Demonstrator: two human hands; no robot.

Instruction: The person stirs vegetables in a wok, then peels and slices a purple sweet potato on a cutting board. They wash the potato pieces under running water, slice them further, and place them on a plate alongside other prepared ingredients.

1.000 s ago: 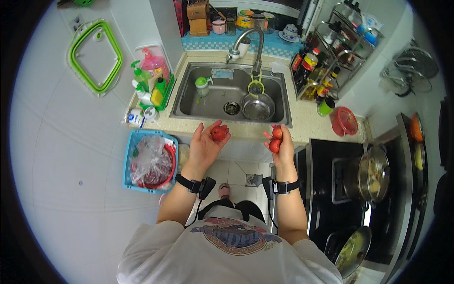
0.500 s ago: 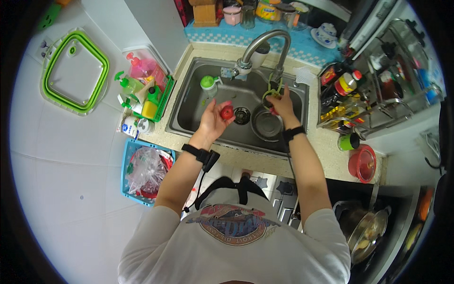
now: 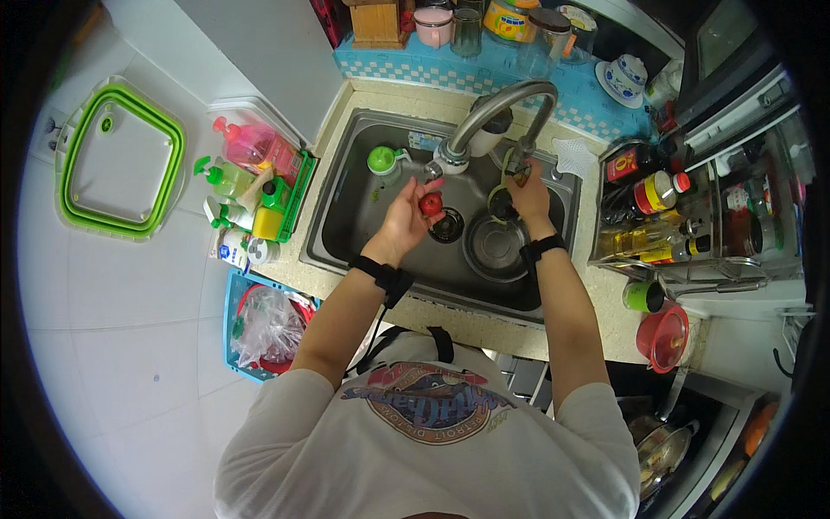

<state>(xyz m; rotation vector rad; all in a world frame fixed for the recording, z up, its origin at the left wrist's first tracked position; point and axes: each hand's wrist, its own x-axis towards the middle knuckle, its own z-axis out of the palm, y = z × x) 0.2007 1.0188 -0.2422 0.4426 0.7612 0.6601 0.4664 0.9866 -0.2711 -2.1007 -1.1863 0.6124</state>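
Observation:
My left hand is palm up over the sink, its fingers curled round a small red round fruit. My right hand is at the end of the curved metal faucet, fingers closed around something dark that I cannot make out. Beside those fingers, a pale green looped strip hangs with a dark rounded piece at its lower end. Below it a round metal bowl sits in the basin, to the right of the drain.
A green-lidded cup stands in the sink's far left. Soap bottles fill a green rack on the left; a blue basket with plastic bags is below. Bottles crowd a metal rack on the right, near a red container.
My right hand has moved up closer to the faucet's end. My left hand still holds the red fruit. The whole view has shifted a little.

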